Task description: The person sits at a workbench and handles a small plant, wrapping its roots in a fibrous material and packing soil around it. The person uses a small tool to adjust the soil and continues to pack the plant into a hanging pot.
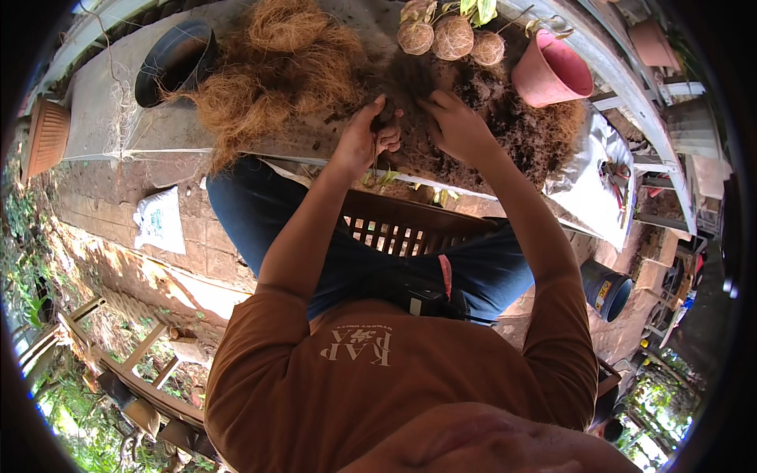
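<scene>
My left hand (368, 136) is closed around a dark clump of soil or roots (383, 117). A thin stem runs down from that fist, and green leaves (381, 177) hang below it at the table edge. Just to the right, my right hand (461, 127) is bent over the loose dark soil (502, 118), fingertips near a blurred dark fibrous mass (411, 74). Whether those fingers grip anything is hidden. Left of my hands lies a heap of brown coconut fibre (266, 88). Several string-wrapped fibre balls with leaves (453, 38) stand beyond the soil.
A black pot (177, 65) lies tilted at the table's left, and a pink pot (550, 71) at the right. White string (123, 112) hangs over the left edge. Pliers or cutters (618, 177) lie on a pale sheet (585, 171). A dark bucket (609, 290) is on the floor.
</scene>
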`<state>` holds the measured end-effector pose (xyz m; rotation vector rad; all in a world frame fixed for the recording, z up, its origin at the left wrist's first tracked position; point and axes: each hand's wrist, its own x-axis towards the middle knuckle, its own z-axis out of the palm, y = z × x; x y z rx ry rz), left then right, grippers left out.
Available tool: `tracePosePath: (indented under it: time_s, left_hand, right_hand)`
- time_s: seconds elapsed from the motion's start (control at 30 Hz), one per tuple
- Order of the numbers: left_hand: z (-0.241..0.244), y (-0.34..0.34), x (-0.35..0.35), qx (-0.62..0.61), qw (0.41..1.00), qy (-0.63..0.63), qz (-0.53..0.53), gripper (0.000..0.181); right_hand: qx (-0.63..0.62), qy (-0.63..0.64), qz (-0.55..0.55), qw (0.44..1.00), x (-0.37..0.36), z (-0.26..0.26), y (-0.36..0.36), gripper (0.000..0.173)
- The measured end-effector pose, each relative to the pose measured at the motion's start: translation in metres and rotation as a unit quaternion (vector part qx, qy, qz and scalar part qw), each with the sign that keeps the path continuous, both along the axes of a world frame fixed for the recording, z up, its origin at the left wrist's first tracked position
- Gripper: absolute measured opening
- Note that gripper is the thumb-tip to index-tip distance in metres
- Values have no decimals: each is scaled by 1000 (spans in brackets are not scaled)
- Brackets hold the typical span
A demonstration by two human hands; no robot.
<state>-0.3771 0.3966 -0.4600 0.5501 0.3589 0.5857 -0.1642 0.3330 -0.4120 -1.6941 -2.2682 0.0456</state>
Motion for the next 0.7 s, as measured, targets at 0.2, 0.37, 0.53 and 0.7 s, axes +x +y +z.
tracePosePath:
  time_s: [0.2,0.37,0.53,0.7]
  left_hand:
    - [4,-2,-1,-7,1000,15,3,39]
    - [3,-1,-1,3,1000,7,2,39]
    - [2,-1,-1,-1,1000,10,3,40]
    - [4,-1,1,-14,1000,24,9,43]
  right_hand:
    - [-85,41,-16,995,5,9,-19,27]
    - [-64,166,-30,983,33,16,-2,27]
    - [17,-14,-110,994,40,-6,20,37]
    - [9,-134,-194,972,29,-34,33,55]
